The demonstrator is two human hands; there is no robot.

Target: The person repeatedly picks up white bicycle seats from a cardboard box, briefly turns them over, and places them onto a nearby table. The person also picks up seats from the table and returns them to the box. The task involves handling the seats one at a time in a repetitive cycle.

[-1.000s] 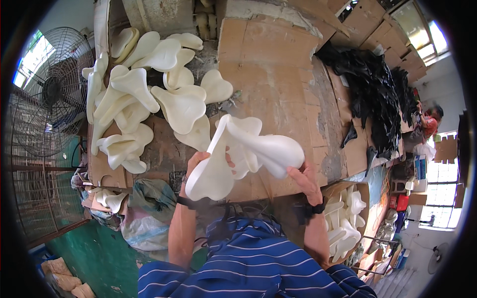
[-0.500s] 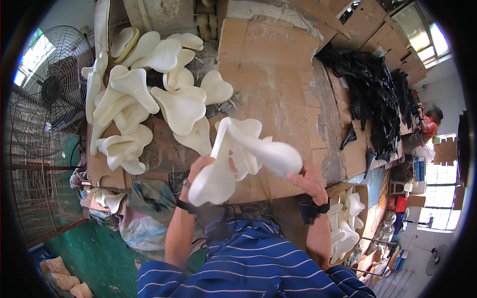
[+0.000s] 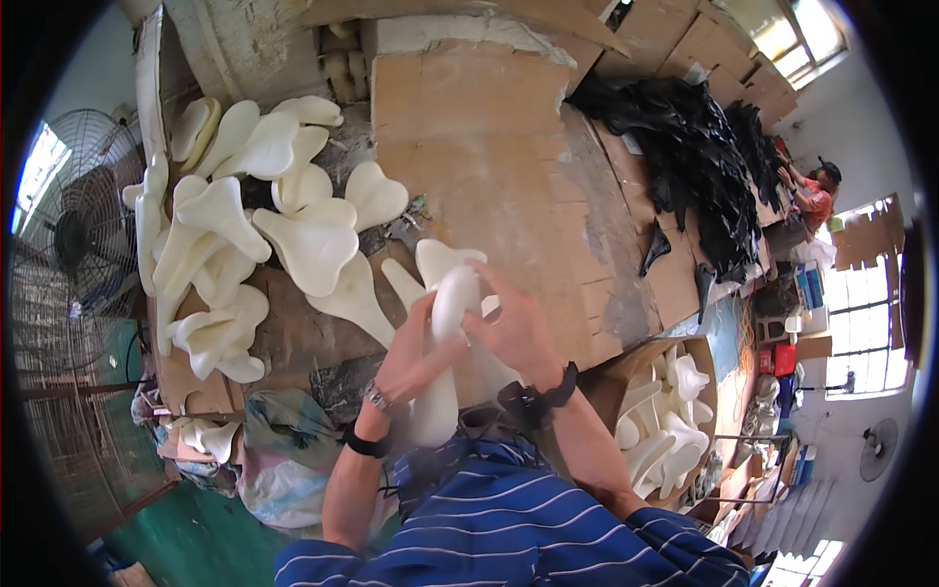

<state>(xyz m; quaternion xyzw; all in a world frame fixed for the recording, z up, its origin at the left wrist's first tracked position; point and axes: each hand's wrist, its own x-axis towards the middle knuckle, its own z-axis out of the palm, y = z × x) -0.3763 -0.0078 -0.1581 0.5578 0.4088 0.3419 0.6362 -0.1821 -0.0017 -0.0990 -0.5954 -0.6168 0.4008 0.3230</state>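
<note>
Both hands are together over the table's near edge, wrapped round a white foam bicycle saddle pad [image 3: 456,301]. My left hand [image 3: 415,362] grips it from the left, fingers curled over its side. From the other side my right hand [image 3: 515,338] closes on it, thumb pressed to the pad's face. A smooth white foam part [image 3: 435,416] hangs below my left hand; whether it belongs to the same pad is hidden. Just beyond the hands lie other saddle pads [image 3: 445,258], partly covered by my fingers.
A heap of cream saddle pads [image 3: 318,245] covers the table's left. Cardboard [image 3: 469,147] lines the tabletop. Black, limp sheet pieces [image 3: 699,166] are piled at the right. A carton [image 3: 611,377] of pads stands near my right arm. A fan [image 3: 73,230] is at left; another person [image 3: 817,196] works far right.
My right hand has moved left and closed on the pad beside my left hand. The pad that reached out to the right is now drawn in between both hands. The view has shifted.
</note>
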